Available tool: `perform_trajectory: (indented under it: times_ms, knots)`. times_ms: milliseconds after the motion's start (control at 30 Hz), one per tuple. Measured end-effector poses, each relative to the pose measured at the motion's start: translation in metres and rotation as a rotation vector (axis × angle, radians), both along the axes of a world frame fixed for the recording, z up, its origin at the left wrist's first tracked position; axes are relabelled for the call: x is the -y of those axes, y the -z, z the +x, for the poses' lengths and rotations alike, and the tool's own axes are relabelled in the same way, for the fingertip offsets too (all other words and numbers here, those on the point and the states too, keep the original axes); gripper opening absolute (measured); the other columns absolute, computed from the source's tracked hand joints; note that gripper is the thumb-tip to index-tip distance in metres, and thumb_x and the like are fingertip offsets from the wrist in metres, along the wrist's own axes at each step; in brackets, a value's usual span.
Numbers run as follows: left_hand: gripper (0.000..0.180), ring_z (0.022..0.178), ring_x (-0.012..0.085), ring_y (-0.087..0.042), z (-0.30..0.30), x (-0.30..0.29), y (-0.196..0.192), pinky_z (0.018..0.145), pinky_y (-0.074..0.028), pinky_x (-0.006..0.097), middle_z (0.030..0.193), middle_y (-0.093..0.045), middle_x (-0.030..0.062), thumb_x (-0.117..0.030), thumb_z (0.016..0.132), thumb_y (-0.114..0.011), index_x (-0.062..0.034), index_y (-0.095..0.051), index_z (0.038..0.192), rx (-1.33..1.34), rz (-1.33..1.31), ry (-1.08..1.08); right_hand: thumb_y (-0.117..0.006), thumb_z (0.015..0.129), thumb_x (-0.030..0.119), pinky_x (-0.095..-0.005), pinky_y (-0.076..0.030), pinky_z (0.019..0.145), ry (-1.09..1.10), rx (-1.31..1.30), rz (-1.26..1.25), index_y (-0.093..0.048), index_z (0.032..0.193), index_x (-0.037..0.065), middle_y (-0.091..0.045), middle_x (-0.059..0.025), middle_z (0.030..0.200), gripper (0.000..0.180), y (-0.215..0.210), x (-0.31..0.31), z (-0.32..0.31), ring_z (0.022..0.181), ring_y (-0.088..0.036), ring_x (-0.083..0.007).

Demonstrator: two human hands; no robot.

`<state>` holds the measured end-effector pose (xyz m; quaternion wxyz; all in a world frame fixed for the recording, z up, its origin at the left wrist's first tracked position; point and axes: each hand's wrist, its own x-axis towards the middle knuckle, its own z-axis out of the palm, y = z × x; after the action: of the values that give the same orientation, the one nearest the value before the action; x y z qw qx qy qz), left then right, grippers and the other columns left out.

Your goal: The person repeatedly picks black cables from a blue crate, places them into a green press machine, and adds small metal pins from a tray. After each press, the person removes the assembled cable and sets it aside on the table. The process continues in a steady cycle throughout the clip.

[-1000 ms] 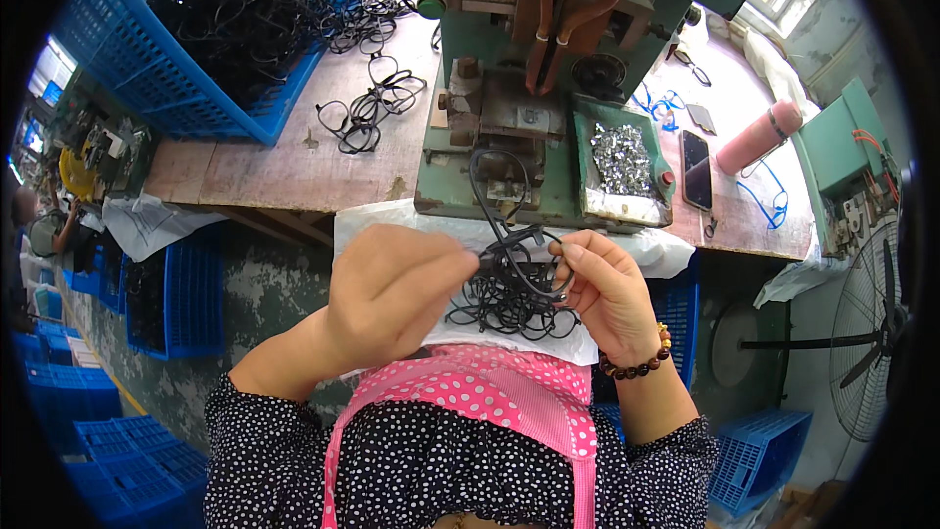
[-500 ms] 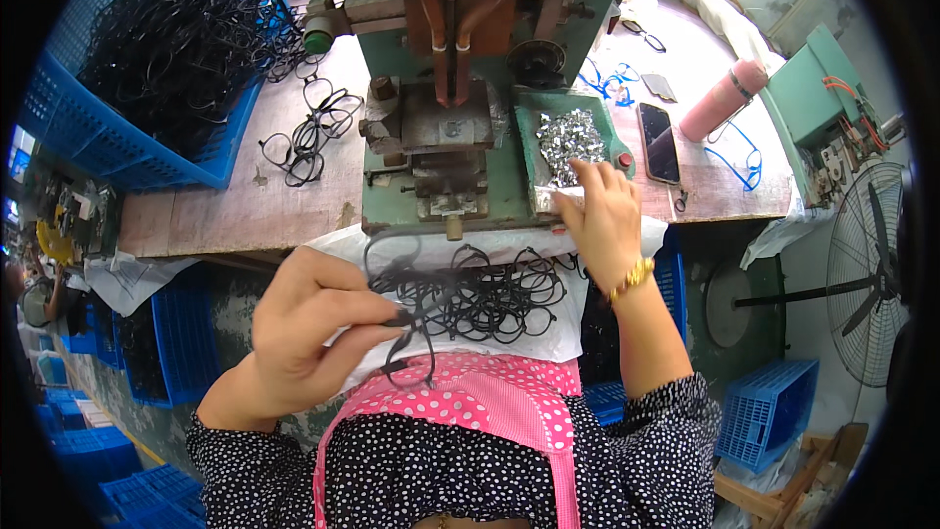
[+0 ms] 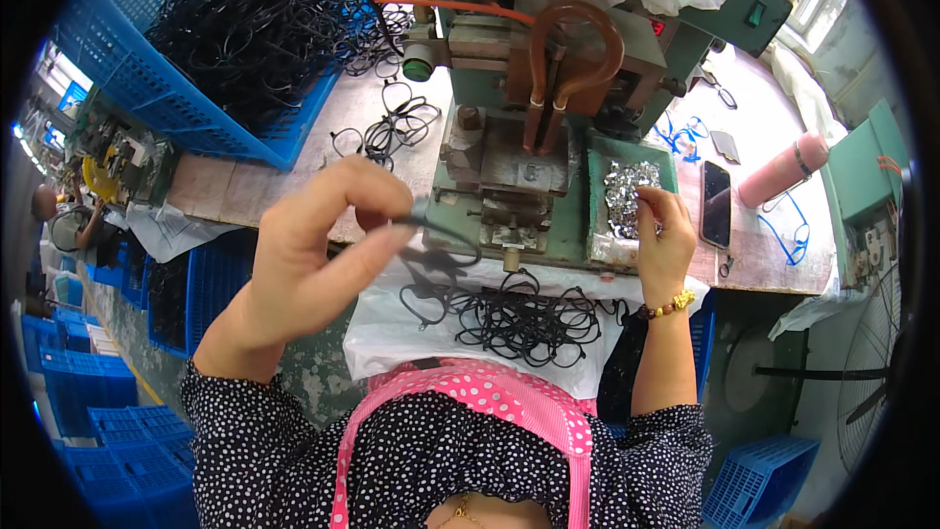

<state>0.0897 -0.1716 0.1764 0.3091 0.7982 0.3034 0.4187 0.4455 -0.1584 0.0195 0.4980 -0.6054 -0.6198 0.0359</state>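
Raised in front of the machine, my left hand (image 3: 313, 260) pinches a black eyeglass frame (image 3: 438, 260), smeared by motion. My right hand (image 3: 668, 245) reaches into a green tray (image 3: 658, 152) of small shiny metal pieces (image 3: 627, 198). Its fingertips are drawn together among the pieces, and whatever they grip is hidden. Between my arms, a heap of black eyeglass frames (image 3: 529, 323) lies on a white sheet (image 3: 377, 333) over my lap. A machine with a copper loop (image 3: 587, 15) and a metal work block (image 3: 529, 174) stands just beyond my hands.
A blue crate (image 3: 211, 132) heaped with black frames stands at the left, loose frames (image 3: 401, 122) beside it. To the right lie a phone (image 3: 716, 204), a pink bottle (image 3: 783, 170) and blue frames (image 3: 795, 240). A fan (image 3: 867, 362) stands beyond the table's right end.
The view has shifted, so the bench sits further right. My left hand has lifted the eyeglass frame from above the lap heap toward the machine. My right fingers have closed together in the metal pieces.
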Motion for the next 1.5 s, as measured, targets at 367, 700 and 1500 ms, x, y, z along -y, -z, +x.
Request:
perform_trajectory:
  times_ms: [367, 700, 1500]
  knots:
    - [0.017, 0.073, 0.0052, -0.052, 0.006, -0.039, -0.009, 0.067, -0.043, 0.019, 0.083, -0.062, 0.0009, -0.008, 0.101, -0.056, 0.0042, -0.064, 0.109, 0.169, -0.149, -0.069, -0.064, 0.093, -0.005, -0.0223, -0.049, 0.08, -0.324, -0.962, -0.078, -0.067, 0.106, 0.001, -0.068, -0.0017, 0.1, 0.014, -0.019, 0.013, -0.019, 0.087, -0.062, -0.0085]
    - [0.022, 0.07, 0.0074, -0.058, 0.013, -0.065, -0.007, 0.065, -0.047, 0.02, 0.082, -0.067, 0.0039, -0.016, 0.102, -0.058, 0.0028, -0.069, 0.108, 0.304, -0.162, -0.055, -0.062, 0.092, -0.007, -0.0252, -0.049, 0.089, -0.477, -0.881, -0.042, -0.066, 0.105, -0.001, -0.068, -0.005, 0.103, 0.015, -0.048, -0.003, -0.064, 0.098, -0.064, -0.0122]
    - [0.023, 0.072, 0.0095, -0.062, 0.022, -0.073, -0.009, 0.062, -0.049, 0.021, 0.085, -0.069, 0.0075, -0.017, 0.103, -0.056, 0.0031, -0.067, 0.104, 0.342, -0.187, -0.063, -0.061, 0.094, -0.006, -0.0308, -0.048, 0.098, -0.445, -0.755, 0.02, -0.042, 0.137, -0.005, -0.068, -0.0133, 0.109, 0.047, -0.053, -0.017, -0.129, 0.106, -0.066, -0.019]
